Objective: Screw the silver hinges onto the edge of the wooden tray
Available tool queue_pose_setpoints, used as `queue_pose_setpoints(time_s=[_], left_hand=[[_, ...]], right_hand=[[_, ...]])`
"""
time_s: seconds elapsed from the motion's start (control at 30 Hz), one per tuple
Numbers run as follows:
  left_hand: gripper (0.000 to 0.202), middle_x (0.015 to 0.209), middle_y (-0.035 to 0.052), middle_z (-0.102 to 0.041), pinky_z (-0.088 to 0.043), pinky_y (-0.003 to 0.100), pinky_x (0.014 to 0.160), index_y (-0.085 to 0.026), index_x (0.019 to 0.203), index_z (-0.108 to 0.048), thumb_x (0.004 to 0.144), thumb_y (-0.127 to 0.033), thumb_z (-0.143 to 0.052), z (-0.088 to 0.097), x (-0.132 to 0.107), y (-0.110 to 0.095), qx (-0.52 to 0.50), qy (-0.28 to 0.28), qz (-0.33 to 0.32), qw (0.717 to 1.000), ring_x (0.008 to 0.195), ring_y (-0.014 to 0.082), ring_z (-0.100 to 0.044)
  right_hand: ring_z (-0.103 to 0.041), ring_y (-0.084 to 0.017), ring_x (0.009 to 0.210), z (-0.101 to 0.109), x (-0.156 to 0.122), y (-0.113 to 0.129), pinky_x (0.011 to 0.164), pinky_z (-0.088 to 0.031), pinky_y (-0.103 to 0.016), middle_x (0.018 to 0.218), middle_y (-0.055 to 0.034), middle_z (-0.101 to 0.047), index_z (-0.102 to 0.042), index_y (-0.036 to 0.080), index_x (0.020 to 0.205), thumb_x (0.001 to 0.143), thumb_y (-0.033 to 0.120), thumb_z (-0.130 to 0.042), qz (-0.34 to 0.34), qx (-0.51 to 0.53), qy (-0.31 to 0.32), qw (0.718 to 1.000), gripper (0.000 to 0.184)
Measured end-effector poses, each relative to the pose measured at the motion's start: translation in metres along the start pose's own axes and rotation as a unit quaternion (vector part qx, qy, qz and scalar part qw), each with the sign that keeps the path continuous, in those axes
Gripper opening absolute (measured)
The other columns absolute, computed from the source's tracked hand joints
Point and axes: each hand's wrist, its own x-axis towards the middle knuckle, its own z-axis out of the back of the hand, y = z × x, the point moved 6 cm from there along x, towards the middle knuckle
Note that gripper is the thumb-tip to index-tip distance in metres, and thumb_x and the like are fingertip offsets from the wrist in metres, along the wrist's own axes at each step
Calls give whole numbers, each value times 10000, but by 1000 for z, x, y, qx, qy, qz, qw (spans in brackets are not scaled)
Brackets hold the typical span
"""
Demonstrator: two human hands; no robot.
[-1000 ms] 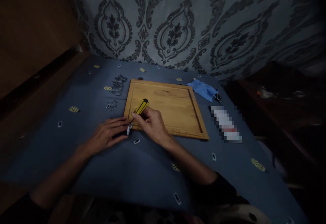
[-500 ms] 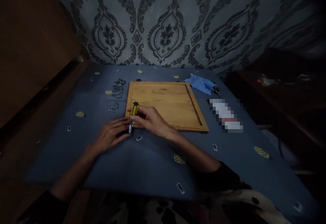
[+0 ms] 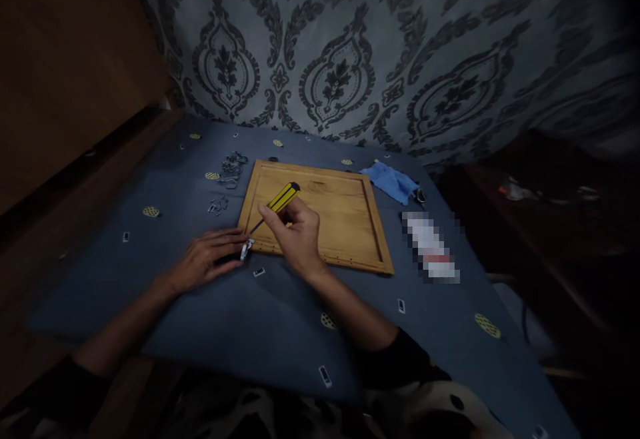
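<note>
My right hand (image 3: 301, 236) grips a yellow-and-black screwdriver (image 3: 283, 199) by its handle. The screwdriver slants, its shaft pointing down and left toward the near left corner of a framed wooden board (image 3: 320, 216). At that corner, my left hand (image 3: 207, 260) has its fingers and thumb around a small silver metal hook (image 3: 245, 250), steadying it against the frame's edge. Whether the screwdriver tip touches a screw is too small to tell. Several small dark holes dot the frame's near edge.
Left of the board lie a pile of metal hooks (image 3: 234, 167) and several loose screws (image 3: 218, 206). A blue cloth (image 3: 390, 181) rests at the back right, with a pixelated white item (image 3: 431, 247) nearer. Behind the blue-covered table (image 3: 175, 226) stands a patterned wall (image 3: 280, 39).
The screwdriver has tipped from nearly upright to a slant leaning right, and my right hand has shifted slightly right and turned. My left hand stays at the hook. The camera view has tilted.
</note>
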Motion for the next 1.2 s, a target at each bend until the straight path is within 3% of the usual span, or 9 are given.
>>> queue_pose_setpoints(time_s=[0.23,0.73,1.07,1.2], left_hand=[[334,1359,102,-763,-623,465,1076,-231,1359,-701,1075,-390,-626,-2,-2,2,-7,-1,3,1000,1321,270,-704],[303,1349,110,-767,-620,470,1071,-228,1317,-730,1070,-373,-631,-5,-2,6,-20,-11,-10,1000,1317,277,-706],[292,1384,98,-750,-614,471,1086,-231,1314,-726,1069,-360,-635,-5,-4,7,-27,-11,-2,1000,1349,269,-684],[298,1355,102,-764,-615,471,1082,-230,1312,-728,1077,-376,-617,-6,-2,7,-21,1,4,1000,1336,270,-693]], right_hand=[[-476,-103,556,-4,-9,-13,539,-377,-244,620,49,-556,-573,217,772,929,410,-691,14,-33,45,998,275],[-454,-107,553,-10,-10,-18,549,-374,-259,613,42,-526,-500,230,706,948,467,-673,37,-82,56,994,380],[-518,-128,611,-12,-9,-33,589,-424,-266,667,19,-589,-596,209,776,956,464,-679,12,-91,79,993,323],[-568,-137,653,-12,-6,-25,627,-461,-266,716,8,-632,-653,198,848,980,470,-668,-2,-90,137,987,303]])
